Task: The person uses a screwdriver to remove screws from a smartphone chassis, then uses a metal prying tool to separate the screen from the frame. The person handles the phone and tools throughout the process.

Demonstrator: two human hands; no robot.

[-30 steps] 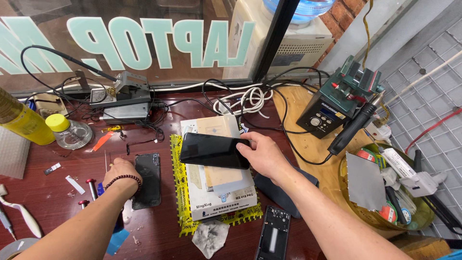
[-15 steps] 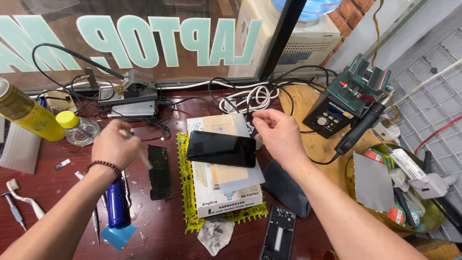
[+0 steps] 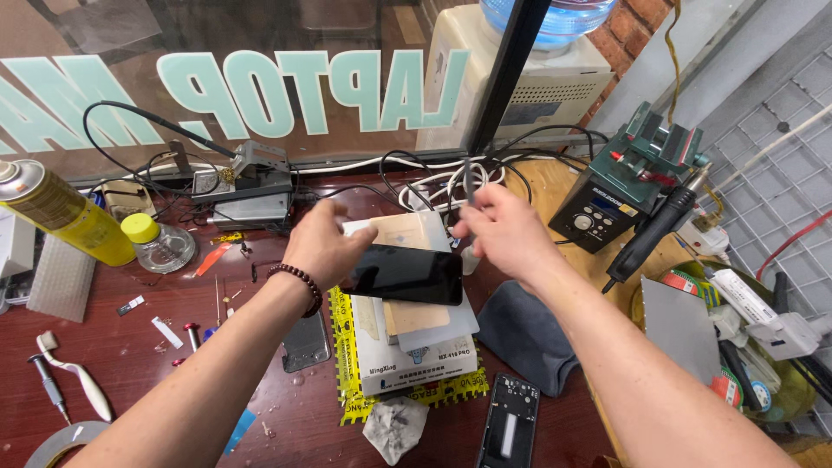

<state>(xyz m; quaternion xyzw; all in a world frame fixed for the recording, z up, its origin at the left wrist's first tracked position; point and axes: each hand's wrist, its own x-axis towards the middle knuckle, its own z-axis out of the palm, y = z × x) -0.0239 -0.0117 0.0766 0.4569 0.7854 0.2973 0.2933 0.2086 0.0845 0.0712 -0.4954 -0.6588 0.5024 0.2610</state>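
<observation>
A black phone (image 3: 407,273) lies screen up on a white box-shaped pad (image 3: 416,351), which sits on a yellow mat (image 3: 347,390). My left hand (image 3: 325,243) curls over the phone's left end, a bead bracelet on the wrist. My right hand (image 3: 503,230) hovers just above the phone's right end. It pinches thin metal tweezers (image 3: 468,178) that point up and away from me.
A yellow spray can (image 3: 61,217) and a yellow-capped bottle (image 3: 158,244) stand at the left. Behind are a soldering station (image 3: 251,182) and tangled cables. At the right are a hot-air station (image 3: 624,182), a grey cloth (image 3: 524,334), a phone frame (image 3: 507,425) and a cluttered bowl (image 3: 737,347).
My left hand has come from the left side of the desk onto the phone's left end. My right hand has lifted off the phone and now shows tweezers in its fingers.
</observation>
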